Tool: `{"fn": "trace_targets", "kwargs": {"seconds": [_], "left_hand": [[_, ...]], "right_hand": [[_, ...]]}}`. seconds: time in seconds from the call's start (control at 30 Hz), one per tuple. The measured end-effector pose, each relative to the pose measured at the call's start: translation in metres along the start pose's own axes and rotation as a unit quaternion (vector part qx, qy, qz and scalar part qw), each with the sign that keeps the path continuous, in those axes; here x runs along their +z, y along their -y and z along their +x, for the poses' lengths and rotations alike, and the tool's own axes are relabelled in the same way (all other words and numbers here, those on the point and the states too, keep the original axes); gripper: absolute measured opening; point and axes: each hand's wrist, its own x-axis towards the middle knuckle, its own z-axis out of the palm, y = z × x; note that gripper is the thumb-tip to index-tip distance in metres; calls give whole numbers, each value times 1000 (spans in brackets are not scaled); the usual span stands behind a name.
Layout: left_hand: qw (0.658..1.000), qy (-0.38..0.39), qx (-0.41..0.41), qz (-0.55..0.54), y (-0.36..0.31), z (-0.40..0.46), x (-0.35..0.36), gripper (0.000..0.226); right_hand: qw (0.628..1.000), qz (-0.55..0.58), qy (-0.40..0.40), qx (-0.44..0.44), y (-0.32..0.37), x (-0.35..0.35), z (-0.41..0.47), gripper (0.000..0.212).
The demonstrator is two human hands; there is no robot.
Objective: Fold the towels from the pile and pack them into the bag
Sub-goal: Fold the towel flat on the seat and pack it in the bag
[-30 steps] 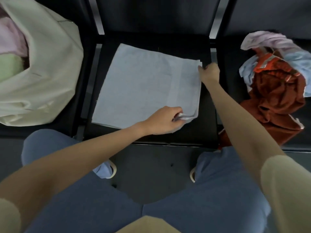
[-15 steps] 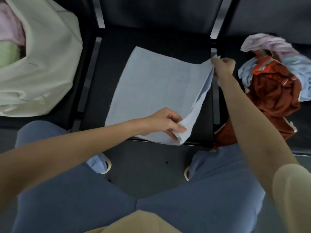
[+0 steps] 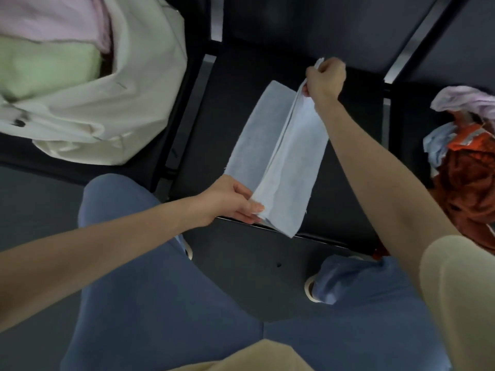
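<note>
Head view: left hand (image 3: 230, 202) pinches the pale blue towel (image 3: 270, 162) at its near corner, right hand (image 3: 325, 79) grips the far corner, lifting that edge between the fingers to fold it over; bag (image 3: 139, 84) beyond left fingers, pile (image 3: 466, 162) right.

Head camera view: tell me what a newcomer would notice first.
The pale blue towel on the middle black seat, its raised edge pinched by the left hand nearest the viewer and the right hand farther off. Then the cream bag on the left and the towel pile on the right.
</note>
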Motion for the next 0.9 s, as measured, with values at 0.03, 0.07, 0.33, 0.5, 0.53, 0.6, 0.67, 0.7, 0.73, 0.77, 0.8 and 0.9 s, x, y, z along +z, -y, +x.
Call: {"fn": "trace_targets", "kwargs": {"seconds": [0.03, 0.07, 0.33, 0.5, 0.53, 0.6, 0.67, 0.7, 0.73, 0.77, 0.8, 0.9], "left_hand": [[1000, -8, -2, -5, 3, 0, -7, 27], [1000, -15, -5, -8, 6, 1, -13, 28], [987, -121, -15, 106, 35, 26, -47, 14], [971, -146, -9, 190, 41, 23, -54, 15], [963, -162, 2, 214, 41, 22, -56, 15], [942, -207, 24, 263, 39, 20, -58, 19], [919, -249, 38, 303, 37, 22, -58, 23], [910, -264, 45, 316, 37, 23, -57, 26], [904, -274, 49, 326, 37, 25, -55, 30], [899, -280, 51, 333, 37, 26, -53, 33], [895, -285, 51, 340, 37, 28, -51, 35], [885, -299, 53, 353, 39, 29, -43, 33]], "right_hand": [[1000, -13, 5, -7, 2, 13, -3, 30], [1000, -27, 11, -9, 3, 27, -6, 30], [993, -36, 50, 98, -18, 95, -21, 16], [994, -24, 79, 78, -16, 81, -37, 15], [995, -34, 80, 56, -16, 71, -46, 13], [995, -65, 73, 7, -25, 46, -70, 9], [994, -91, 57, -19, -42, 15, -101, 14], [994, -99, 42, -19, -52, 0, -117, 18], [994, -103, 27, -10, -60, -15, -134, 22], [995, -103, 13, 4, -70, -28, -150, 24], [994, -106, 4, 21, -77, -40, -166, 26], [987, -141, 9, 80, -99, -61, -206, 26]]}}
